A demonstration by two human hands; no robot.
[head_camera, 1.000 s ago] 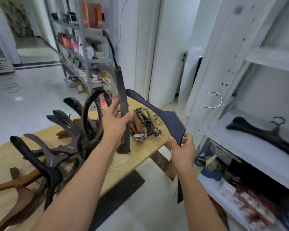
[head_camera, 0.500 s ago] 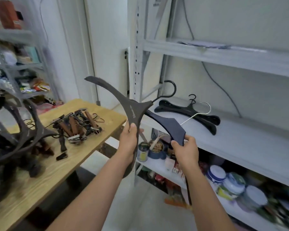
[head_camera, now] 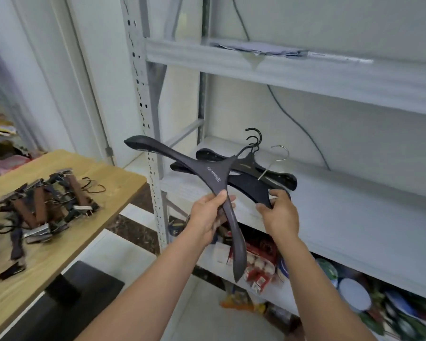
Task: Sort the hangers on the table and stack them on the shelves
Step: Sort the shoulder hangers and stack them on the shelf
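Observation:
My left hand grips a black wide-shouldered hanger by one arm, its black hook pointing toward the shelf. My right hand pinches the end of a dark navy hanger with a silver wire hook. Both hangers are held just in front of the middle shelf of a white rack. A black hanger lies on that shelf right behind them. On the wooden table at left sits a pile of brown and black clip hangers.
The rack's perforated upright post stands between table and shelf. Folded grey cloth lies on the upper shelf. The lower shelf holds tins, boxes and lidded tubs. A dark mat lies on the floor under the table.
I have moved closer to the rack. Both hands have carried their hangers forward, up to the middle shelf, and the black hanger has tilted flatter.

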